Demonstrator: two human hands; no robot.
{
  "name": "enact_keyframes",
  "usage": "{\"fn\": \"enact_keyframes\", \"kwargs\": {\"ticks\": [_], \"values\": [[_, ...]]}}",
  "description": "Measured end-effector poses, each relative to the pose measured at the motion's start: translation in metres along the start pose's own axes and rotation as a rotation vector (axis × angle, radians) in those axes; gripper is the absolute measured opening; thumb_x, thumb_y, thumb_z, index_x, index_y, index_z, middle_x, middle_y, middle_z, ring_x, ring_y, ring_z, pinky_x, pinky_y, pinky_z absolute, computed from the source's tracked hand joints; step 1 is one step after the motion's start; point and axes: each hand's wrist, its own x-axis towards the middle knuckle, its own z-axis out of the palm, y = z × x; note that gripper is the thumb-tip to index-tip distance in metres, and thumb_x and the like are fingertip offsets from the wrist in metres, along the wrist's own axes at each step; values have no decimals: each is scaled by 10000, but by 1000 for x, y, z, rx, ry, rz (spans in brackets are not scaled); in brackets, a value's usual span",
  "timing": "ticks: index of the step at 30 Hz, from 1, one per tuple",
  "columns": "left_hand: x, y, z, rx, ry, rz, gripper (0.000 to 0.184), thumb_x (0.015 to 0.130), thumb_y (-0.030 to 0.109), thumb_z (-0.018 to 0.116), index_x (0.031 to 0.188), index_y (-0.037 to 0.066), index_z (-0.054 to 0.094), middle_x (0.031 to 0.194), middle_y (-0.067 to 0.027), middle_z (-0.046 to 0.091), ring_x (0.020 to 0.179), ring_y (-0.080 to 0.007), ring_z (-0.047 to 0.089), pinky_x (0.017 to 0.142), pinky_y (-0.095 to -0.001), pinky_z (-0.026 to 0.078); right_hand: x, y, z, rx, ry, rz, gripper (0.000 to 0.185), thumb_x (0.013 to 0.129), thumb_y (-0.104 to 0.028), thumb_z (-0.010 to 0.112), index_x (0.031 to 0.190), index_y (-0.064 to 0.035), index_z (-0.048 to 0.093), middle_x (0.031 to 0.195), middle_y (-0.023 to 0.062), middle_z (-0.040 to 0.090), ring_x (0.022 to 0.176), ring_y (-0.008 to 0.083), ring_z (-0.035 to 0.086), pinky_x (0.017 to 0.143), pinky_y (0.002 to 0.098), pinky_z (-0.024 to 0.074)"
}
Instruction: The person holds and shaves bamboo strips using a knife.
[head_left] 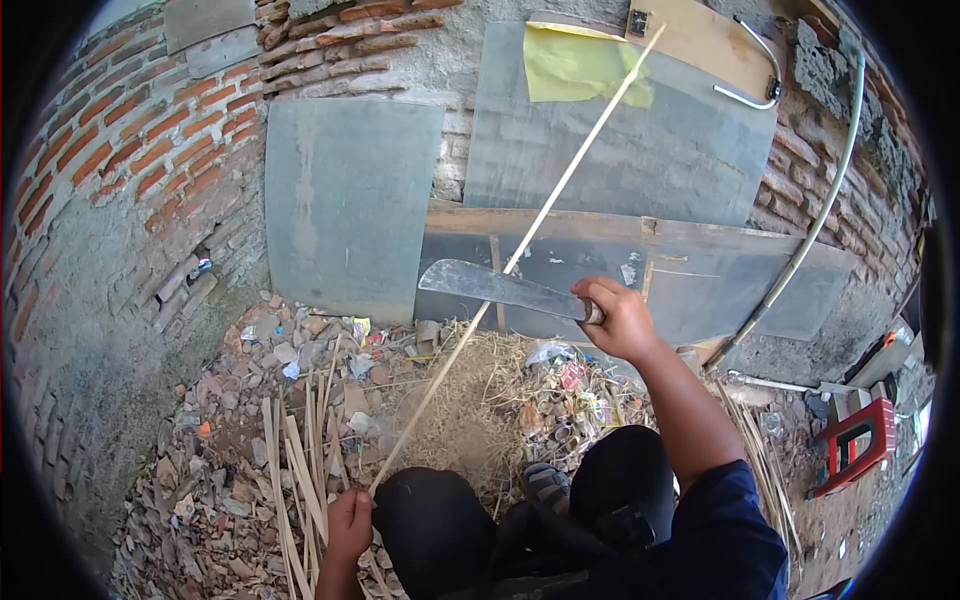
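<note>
A machete [500,290] with a broad, dark metal blade points left, its short wooden handle wrapped by my right hand [615,318]. Low on the left, my left hand [350,522] is closed around the lower end of a long, pale bamboo strip [560,190]. The strip slants up and to the right, away from my knees. The blade crosses it near its middle; whether the two touch, I cannot tell. Beside my left hand lie several split bamboo strips [300,470]. Dry shavings [470,410] cover the ground beneath the blade.
Rubble [225,450] and litter [575,395] spread over the ground before a brick wall [120,130]. Grey panels [350,200] lean there, with a long pole [800,260] at right. A red stool [858,445] stands at far right, near more strips [765,470].
</note>
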Motion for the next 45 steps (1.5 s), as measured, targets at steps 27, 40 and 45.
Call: {"fn": "enact_keyframes", "kwargs": {"ticks": [27,40,45], "values": [[-8,78,93,-8,144,69,326,1078,281,492,879,40,586,663,45,452,566,-49,392,522,-241,322,-78,-12,46,548,-151,128,324,832,-328,817,1002,-83,692,725,162,682,679,388,679,617,445,523],[-79,66,19,216,-10,63,348,1007,234,546,766,-8,610,629,-39,528,604,-114,493,566,-305,395,-65,-45,21,532,153,116,225,845,-173,825,931,-38,667,762,131,700,693,185,688,634,336,525],[-73,52,-1,203,-52,34,281,983,187,598,797,-23,615,597,-53,513,579,-113,470,540,-310,390,-68,-52,24,414,76,13,199,806,-119,801,939,-53,669,786,138,693,705,299,698,638,367,528]]}}
